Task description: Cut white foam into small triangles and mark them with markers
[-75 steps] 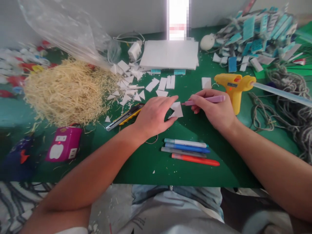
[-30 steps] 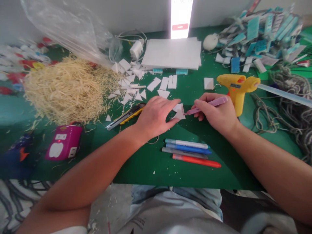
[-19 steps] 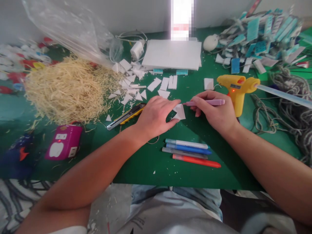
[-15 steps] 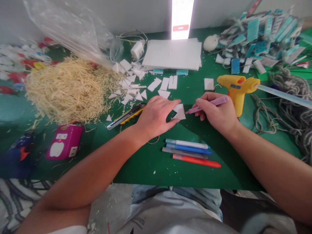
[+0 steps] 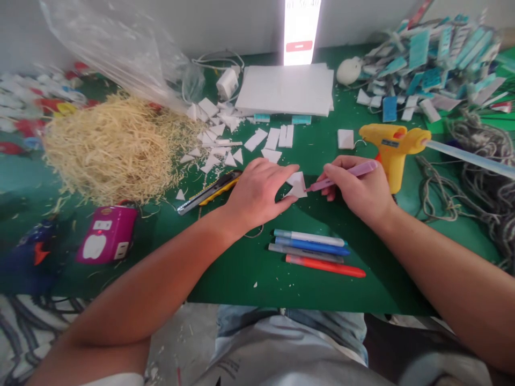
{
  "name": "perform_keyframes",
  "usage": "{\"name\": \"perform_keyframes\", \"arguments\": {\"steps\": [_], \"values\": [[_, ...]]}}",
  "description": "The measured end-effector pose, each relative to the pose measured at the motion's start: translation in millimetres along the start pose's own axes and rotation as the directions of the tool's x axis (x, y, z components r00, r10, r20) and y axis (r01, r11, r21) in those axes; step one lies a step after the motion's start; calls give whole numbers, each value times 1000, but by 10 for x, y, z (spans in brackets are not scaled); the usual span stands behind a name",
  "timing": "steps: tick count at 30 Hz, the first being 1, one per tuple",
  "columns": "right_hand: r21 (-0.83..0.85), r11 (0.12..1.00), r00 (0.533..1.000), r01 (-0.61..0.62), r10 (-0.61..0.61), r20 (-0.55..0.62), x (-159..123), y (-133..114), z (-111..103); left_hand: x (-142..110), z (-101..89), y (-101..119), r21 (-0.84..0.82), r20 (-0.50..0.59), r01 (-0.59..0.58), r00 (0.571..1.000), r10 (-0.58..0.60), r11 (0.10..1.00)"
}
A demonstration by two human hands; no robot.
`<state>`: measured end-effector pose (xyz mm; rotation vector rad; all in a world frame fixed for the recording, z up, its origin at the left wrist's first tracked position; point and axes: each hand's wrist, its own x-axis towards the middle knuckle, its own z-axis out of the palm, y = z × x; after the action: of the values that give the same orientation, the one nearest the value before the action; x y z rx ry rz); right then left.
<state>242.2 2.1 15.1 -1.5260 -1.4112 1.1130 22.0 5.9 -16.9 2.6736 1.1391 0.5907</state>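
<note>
Midway between the near and far edges of the tabletop, the left hand grips between thumb and forefinger the white piece, seemingly light, stiff and breakable, best held by its edges, and the right hand is closed on the pink pen.

Faint "01 56 40" on bright screen

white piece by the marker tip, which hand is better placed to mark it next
Right hand, most likely: its grip holds the pink marker, tip by the white piece; the left hand is at the piece's opposite side.
</note>
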Motion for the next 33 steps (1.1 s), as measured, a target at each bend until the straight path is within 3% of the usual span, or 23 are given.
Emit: {"name": "perform_keyframes", "arguments": {"steps": [8, 12, 20, 26, 30, 33], "values": [[23, 1000, 1000, 4, -4, -18, -6, 18, -7, -3, 0, -7, 9, -15, -19, 1000, 19, 1000], [10, 1000, 999, 23, -24, 34, 3, 56, -26, -11, 11, -9, 11, -24, -25, 999, 26, 1000], [46, 997, 995, 61, -57, -79, 28, 44, 23, -5, 11, 29, -16, -18, 27, 999, -27, 1000], [-15, 1000, 1000, -4, 4, -10, 17, 41, 0, -3, 15, 22, -27, -34, 19, 999, -20, 999], [-4, 998, 998, 62, -62, -28, 15, 70, -10, -3, 8, 27, -29, -18, 40, 999, -41, 999], [-20, 999, 999, 50, -49, 23, 10, 78, -10, -4, 5, 28, -36, -12, 49, 999, -50, 998]]}}
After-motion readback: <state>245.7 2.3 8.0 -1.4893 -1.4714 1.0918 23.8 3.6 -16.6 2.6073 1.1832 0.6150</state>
